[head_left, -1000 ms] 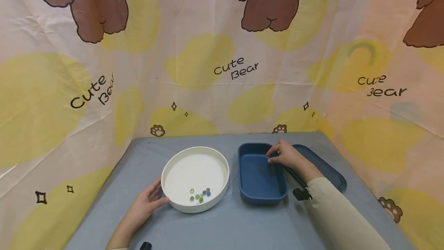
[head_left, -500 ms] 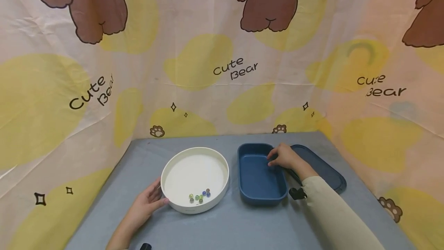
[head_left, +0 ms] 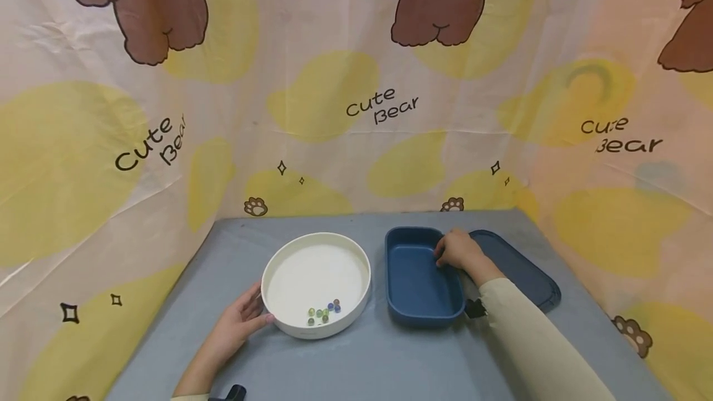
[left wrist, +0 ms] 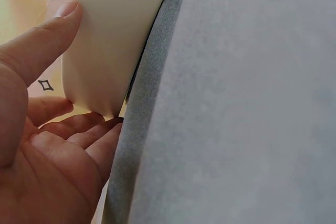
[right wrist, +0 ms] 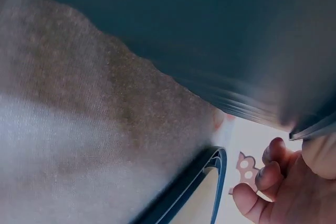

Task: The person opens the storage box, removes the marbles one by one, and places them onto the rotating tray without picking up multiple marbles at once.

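Observation:
A round white dish (head_left: 315,271) stands left of centre in the head view, with several glass marbles (head_left: 325,312) gathered in its front part. My left hand (head_left: 236,322) rests against the dish's left side, the thumb on its outer wall; in the left wrist view the other fingers (left wrist: 102,135) lie around its lower edge. My right hand (head_left: 461,252) reaches over the right rim of a deep blue rectangular box (head_left: 418,271), fingertips bent down inside that wall. In the right wrist view several bent fingers (right wrist: 270,178) hang beside the box. Whether they pinch anything is hidden.
A flat blue lid (head_left: 526,274) lies on the grey tablecloth (head_left: 379,364) to the right of the box, partly behind the right forearm. Behind the table and at both sides hangs a bear-printed curtain (head_left: 328,91).
My right hand has moved slightly right and down toward the box's right wall, and its fingertips have drawn closer together. One marble rolled forward in the dish. The left hand stays put.

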### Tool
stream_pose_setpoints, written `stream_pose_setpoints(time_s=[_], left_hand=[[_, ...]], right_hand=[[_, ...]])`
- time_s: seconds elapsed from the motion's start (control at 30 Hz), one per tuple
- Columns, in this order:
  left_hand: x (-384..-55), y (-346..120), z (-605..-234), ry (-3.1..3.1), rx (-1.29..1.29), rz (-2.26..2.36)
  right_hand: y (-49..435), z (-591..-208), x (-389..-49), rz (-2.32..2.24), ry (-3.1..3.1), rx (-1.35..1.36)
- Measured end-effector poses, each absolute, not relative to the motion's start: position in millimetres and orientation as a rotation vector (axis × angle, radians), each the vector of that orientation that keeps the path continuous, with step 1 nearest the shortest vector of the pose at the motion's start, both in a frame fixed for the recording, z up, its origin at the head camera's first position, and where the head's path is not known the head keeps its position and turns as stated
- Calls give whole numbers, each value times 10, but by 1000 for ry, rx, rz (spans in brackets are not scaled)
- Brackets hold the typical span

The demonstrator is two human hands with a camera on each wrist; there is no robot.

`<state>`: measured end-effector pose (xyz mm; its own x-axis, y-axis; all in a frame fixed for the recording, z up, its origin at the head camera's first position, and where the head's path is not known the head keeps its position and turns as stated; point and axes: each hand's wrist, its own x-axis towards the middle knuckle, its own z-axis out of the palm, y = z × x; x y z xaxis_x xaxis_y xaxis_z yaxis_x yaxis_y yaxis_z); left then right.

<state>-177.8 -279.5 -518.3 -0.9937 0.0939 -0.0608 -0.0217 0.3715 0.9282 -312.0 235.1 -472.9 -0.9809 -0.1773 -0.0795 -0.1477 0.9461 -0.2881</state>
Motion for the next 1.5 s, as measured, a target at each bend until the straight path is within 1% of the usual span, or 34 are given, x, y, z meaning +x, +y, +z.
stream_pose_setpoints(time_s=[0.2, 0.4, 0.67, 0.93, 1.2, 1.5], left_hand=[[-1776, -2808, -5148, 2505, 72, 1706], [-1783, -2792, -5154, 2478, 95, 1721], [-1757, -2792, -5209, 2466, 87, 1748], [-1754, -2761, -5224, 2415, 85, 1807], [-1750, -2795, -5168, 2428, 11, 1784], [-1747, -2758, -5206, 2434, -53, 1783]], right_hand=[[2290, -4677, -3100, -398, 2979, -220], [2341, -4671, -3058, -391, 3017, -318], [2454, -4630, -3016, -514, 3049, -401], [2599, -4551, -2936, -794, 3000, -502], [2629, -4446, -2879, -919, 3007, -540], [2612, -4356, -2778, -1035, 3027, -631]])
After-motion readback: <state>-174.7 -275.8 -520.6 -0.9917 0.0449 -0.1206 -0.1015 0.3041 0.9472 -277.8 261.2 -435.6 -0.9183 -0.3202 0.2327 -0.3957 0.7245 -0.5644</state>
